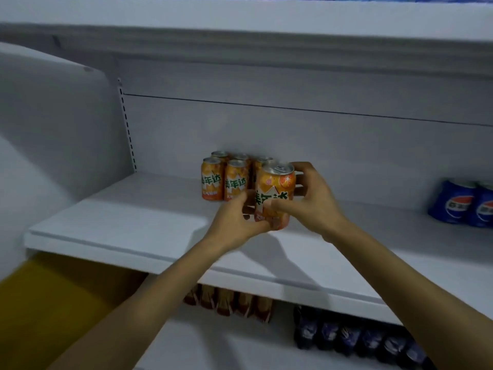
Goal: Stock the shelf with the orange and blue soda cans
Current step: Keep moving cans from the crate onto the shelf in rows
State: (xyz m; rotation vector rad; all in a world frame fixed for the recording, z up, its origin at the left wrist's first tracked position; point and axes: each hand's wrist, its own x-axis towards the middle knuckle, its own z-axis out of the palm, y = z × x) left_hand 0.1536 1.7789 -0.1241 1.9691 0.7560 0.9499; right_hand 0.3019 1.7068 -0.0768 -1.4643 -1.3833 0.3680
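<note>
While both hands meet over the shelf, the scene reads so:
Held can: an orange soda can is upright, just in front of the orange cans.
Left hand: fingers curl round the can's lower left side, gripping it.
Right hand: fingers wrap behind the can, thumb across its front.
Orange cans: a cluster stands upright at the back of the white shelf.
Blue soda cans: two at the shelf's right edge, well apart from the orange ones.
Lower shelf: brown packs and dark bottles in rows.
</note>
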